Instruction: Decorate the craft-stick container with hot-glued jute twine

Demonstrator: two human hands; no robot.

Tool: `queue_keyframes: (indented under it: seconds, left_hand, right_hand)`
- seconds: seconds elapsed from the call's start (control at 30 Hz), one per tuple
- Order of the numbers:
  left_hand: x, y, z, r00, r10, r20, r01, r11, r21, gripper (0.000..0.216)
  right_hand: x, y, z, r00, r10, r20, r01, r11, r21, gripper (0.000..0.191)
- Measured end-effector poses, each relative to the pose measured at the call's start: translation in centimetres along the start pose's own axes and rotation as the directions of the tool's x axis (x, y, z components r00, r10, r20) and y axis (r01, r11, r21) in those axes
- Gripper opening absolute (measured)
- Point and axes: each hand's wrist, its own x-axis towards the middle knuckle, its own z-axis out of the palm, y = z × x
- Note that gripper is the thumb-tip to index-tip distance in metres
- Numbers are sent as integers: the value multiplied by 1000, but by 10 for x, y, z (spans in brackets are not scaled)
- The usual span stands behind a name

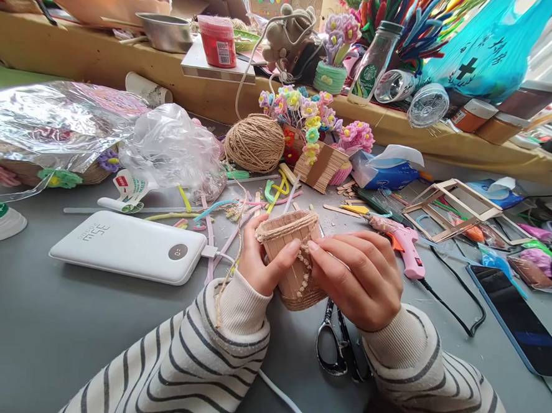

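Observation:
Over the middle of the grey table, a small tilted pot (291,284) is in my left hand (266,262), whose thumb presses on its side. Its wall looks like light wooden slats, with twine wound around the rim and the base. A curved strand of pale bead trim (305,277) runs down the front. My right hand (358,277) pinches at the trim's upper end with thumb and forefinger; the exact grip is partly hidden. Below the pot lie black-handled scissors (335,353). A loose twine end (220,309) hangs over my left cuff.
A pink glue gun (407,245) lies to the right, its cord near a phone (522,315). On the left is a white power bank (128,246) with a cable. Behind are a twine ball (255,143), fuzzy flowers (305,112), a wooden frame (453,208) and scattered craft scraps.

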Motion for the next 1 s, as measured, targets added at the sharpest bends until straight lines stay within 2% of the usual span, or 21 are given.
queue_keyframes:
  seconds: [0.13, 0.53, 0.67, 0.77, 0.87, 1.0]
  left_hand:
    - [1, 0, 0, 1000, 6, 5, -6, 1000, 1, 66]
    - [3, -3, -1, 1000, 19, -16, -18, 1000, 20, 68]
    - [4, -4, -1, 1000, 12, -28, -11, 1000, 15, 70]
    - [4, -5, -2, 999, 9, -32, -9, 1000, -7, 70]
    - [6, -6, -2, 999, 12, -34, -13, 1000, -28, 70]
    - [11, -8, -3, 999, 27, -20, -28, 997, -72, 64]
  right_hand:
    - [-1, -1, 2, 1000, 31, -2, -31, 999, 23, 20]
    - [4, -3, 2, 968, 238, -81, -224, 963, 152, 21]
    - [9, -2, 0, 921, 365, -136, -345, 927, 148, 23]
    - [11, -2, 0, 879, 465, -109, -439, 876, 199, 20]
    - [11, 0, 0, 812, 582, -33, -552, 786, 278, 14]
    - [9, 4, 0, 710, 700, 74, -653, 616, 441, 7]
